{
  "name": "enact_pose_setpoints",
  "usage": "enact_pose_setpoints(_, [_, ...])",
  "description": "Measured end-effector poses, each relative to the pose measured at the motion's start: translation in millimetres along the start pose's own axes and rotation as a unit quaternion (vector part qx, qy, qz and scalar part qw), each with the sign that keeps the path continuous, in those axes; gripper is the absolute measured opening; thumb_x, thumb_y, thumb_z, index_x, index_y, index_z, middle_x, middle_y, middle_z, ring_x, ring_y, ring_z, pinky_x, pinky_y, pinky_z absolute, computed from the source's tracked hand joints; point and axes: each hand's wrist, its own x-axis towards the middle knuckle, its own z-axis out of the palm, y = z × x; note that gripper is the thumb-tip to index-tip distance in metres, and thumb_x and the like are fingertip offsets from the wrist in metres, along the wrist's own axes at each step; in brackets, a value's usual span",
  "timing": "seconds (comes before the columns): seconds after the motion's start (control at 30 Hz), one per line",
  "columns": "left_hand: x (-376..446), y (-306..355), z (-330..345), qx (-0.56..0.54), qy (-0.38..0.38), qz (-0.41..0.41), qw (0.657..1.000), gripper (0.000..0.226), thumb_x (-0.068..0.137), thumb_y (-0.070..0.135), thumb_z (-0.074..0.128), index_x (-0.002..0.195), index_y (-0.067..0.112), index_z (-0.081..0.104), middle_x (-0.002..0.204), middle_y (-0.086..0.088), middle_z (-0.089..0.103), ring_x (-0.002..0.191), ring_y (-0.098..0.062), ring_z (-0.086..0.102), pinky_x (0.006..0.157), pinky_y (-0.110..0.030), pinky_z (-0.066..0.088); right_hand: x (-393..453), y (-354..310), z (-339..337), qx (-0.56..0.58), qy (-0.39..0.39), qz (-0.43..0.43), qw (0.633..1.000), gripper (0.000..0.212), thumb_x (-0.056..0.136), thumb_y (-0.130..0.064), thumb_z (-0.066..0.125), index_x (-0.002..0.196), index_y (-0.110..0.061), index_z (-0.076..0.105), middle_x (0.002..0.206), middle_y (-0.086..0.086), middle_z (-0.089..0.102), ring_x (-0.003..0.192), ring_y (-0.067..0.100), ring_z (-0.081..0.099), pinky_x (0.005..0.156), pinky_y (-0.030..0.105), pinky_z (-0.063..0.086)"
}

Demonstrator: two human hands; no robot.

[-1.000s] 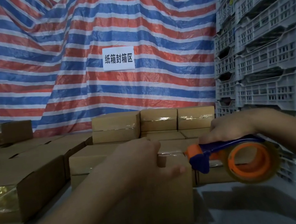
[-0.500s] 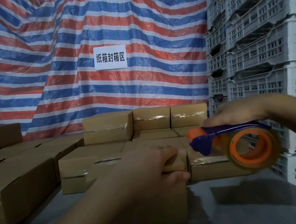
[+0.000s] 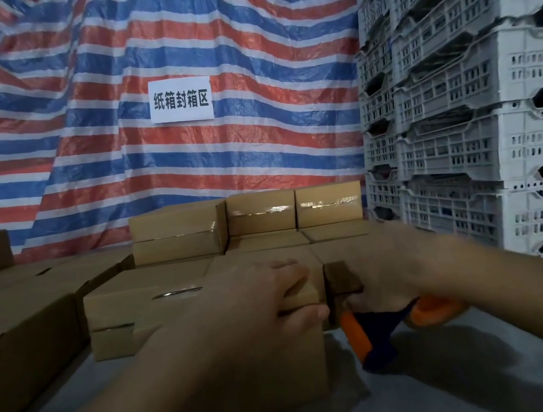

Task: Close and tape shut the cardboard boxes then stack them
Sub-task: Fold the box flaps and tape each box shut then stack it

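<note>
Plenty done already: taped brown cardboard boxes [image 3: 260, 212] sit stacked at the back, w/ more rows in front. The plain brown cardboard box in hand [image 3: 303, 350] sits on the grey table [image 3: 493, 384], nearest the camera; its tape isn't visible, so prob. mid-sealing, stacking left. Left hand [image 3: 259, 307] grips its top right edge. Right hand [image 3: 383, 277], blurred, clamps the orange-and-blue tape dispenser [image 3: 373, 334] just beside the box's right side.

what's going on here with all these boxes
A person is taping a cardboard box shut on a grey table. The left hand grips the box's top far edge, while the right hand holds an orange and blue tape dispenser at the box's right side. Sealed boxes sit stacked behind.
</note>
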Motion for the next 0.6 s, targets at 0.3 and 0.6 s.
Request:
enact_pose_setpoints(0.3, [1.7, 1.0, 1.3, 0.019, 0.012, 0.008, 1.0, 0.068, 0.089, 0.073, 0.033, 0.148, 0.038, 0.03, 0.152, 0.015, 0.036, 0.128, -0.008, 0.045, 0.104, -0.032, 0.042, -34.8, -25.9, 64.7, 0.104, 0.163, 0.174, 0.966, 0.053, 0.093, -0.076, 0.021, 0.071, -0.03, 0.036, 0.064, -0.009, 0.046, 0.053, 0.005, 0.04, 0.047, 0.025, 0.027])
enact_pose_setpoints(0.6, [2.8, -2.5, 1.3, 0.037, 0.03, 0.02, 0.999, 0.067, 0.085, 0.077, 0.026, 0.142, 0.043, 0.034, 0.144, 0.021, 0.042, 0.123, -0.003, 0.044, 0.095, -0.025, 0.04, -34.7, -12.3, 27.8, 0.203, 0.159, 0.19, 0.947, 0.08, 0.084, -0.085, 0.009, 0.101, -0.028, 0.063, 0.096, -0.003, 0.066, 0.088, 0.016, 0.063, 0.079, 0.036, 0.053])
